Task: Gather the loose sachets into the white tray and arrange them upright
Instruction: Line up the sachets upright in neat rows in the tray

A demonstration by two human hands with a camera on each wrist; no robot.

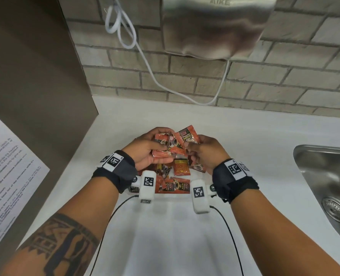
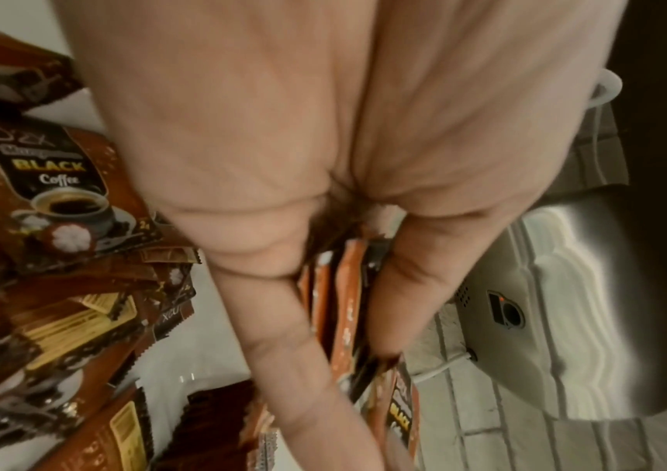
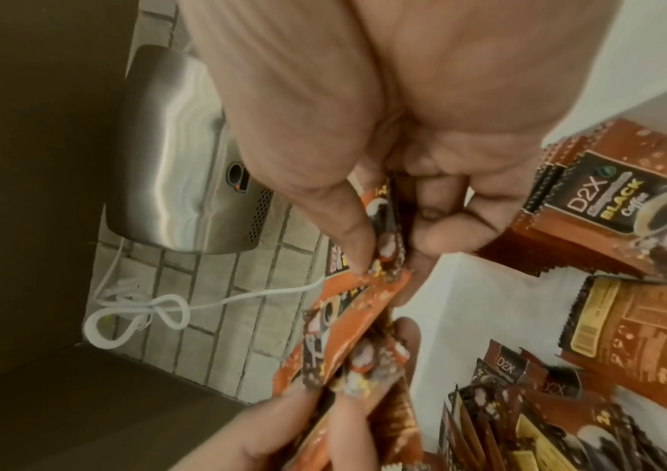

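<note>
Both hands hold a fanned bunch of coffee sachets [image 1: 172, 143] above the worktop [image 1: 244, 136]: left hand [image 1: 147, 150] curled round several, right hand [image 1: 203, 154] pinching one. More lie loose below. Light, slick, floppy foil; best gripped by the flat faces, squared edge-on.

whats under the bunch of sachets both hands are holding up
Under the held bunch, more loose sachets lie flat and overlapping on the white counter. The left hand and right hand cover part of the pile. No white tray can be made out.
</note>
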